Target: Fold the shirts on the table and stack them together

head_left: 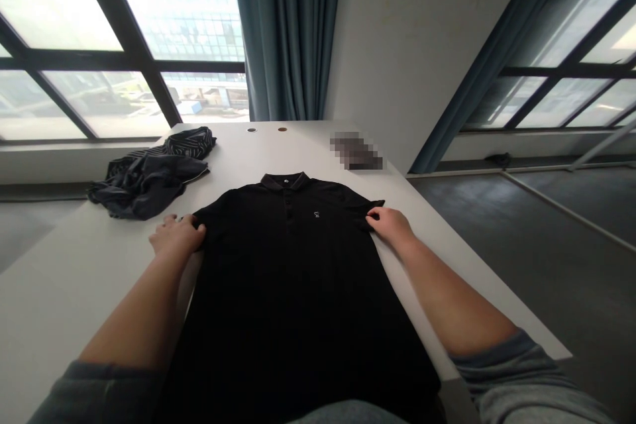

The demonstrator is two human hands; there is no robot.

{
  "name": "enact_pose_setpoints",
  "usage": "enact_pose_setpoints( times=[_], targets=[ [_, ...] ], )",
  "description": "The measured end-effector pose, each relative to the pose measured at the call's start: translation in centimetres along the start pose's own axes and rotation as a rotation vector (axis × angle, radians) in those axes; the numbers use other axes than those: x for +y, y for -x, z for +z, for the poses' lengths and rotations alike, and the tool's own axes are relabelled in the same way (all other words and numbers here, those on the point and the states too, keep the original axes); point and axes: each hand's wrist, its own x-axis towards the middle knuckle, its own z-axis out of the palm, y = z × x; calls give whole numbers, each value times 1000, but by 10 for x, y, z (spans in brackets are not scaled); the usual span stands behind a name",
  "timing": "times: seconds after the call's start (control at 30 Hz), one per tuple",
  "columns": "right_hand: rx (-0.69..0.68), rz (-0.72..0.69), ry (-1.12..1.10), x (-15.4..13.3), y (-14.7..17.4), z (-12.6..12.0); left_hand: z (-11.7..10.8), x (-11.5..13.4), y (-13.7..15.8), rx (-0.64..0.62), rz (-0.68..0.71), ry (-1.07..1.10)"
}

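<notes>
- A black polo shirt (293, 291) is spread on a white table (79, 305), its collar (284, 181) at 12 o'clock.
- At 10 o'clock, one sleeve is touched by the left hand (176, 234); whether cloth is gripped cannot be told.
- At 2 o'clock, the other sleeve is pinched between the right hand's (390, 225) thumb and fingers.
- Dark clothes (149, 179) are heaped between 10 and 11.
- The table is backed by a blue curtain (291, 33) at 12; a window (179, 6) is seen at 11.
- Grey floor (561, 271) is seen at 3.
</notes>
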Motion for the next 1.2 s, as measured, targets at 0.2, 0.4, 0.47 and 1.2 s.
enact_pose_setpoints(
  times=[0.2,0.4,0.47,1.2],
  targets=[
    [39,16,-11,5,-5,6,3,0,-1,-24,28,-20],
    [129,-92,-239,12,-11,16,6,2,2,72,62,234],
    [167,-90,-324,12,-13,18,7,1,0,103,58,358],
    [98,-76,-64,18,-18,32,-34,16,-9,84,-5,310]
  ],
)
